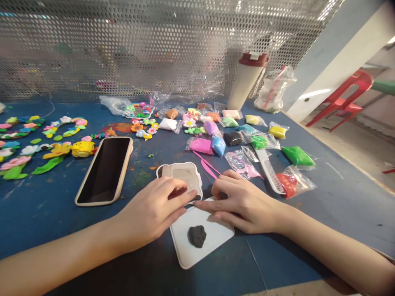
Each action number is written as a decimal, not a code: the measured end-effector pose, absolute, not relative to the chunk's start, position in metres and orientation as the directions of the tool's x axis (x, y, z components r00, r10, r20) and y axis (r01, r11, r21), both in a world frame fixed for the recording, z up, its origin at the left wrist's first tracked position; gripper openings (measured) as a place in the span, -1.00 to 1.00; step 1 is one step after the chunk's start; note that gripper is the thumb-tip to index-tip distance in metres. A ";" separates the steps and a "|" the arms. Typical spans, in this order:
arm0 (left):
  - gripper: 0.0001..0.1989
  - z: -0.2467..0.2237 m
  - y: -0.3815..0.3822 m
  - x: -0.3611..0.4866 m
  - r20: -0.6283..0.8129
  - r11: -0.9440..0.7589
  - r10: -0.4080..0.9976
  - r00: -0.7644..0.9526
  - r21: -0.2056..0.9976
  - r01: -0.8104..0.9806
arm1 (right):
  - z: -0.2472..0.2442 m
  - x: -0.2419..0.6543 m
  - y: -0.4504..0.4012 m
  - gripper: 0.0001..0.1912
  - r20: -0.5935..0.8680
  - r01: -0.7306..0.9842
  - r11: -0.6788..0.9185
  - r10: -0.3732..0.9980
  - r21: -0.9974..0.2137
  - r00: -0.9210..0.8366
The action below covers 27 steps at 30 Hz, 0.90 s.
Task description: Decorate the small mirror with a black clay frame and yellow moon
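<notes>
The left hand (151, 213) rests across a scalloped tray (185, 172), fingers (173, 191) together; the right hand (243, 201) lies beside it, fingers together too (neither clamped on anything), above dark clay (196, 236) on a white board (212, 242).

Blk clay lump (197, 236) on wht tray (216, 240); blue tabletop (40, 218), silver dotted mesh (123, 49).

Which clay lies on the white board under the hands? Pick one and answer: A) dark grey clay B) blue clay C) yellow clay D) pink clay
A. A lump of dark grey clay lies on the white plastic board, nearer the camera than the left hand and right hand.
</notes>
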<state>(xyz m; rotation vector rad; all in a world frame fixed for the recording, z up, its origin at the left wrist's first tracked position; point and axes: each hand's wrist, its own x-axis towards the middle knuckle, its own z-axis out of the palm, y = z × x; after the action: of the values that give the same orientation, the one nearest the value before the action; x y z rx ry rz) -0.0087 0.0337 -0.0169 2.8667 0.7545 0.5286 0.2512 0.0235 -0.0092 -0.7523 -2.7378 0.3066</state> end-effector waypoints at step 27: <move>-0.59 -0.018 0.031 -0.004 0.235 -0.889 0.457 0.858 0.157 0.430 | -0.012 0.247 0.017 -0.67 0.318 0.690 0.585 0.811 -0.427 -0.491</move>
<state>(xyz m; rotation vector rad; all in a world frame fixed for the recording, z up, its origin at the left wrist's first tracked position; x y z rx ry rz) -0.0035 0.0305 -0.0175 2.9319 0.7019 0.4081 0.2465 0.0174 -0.0121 -1.1960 -2.3284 0.3330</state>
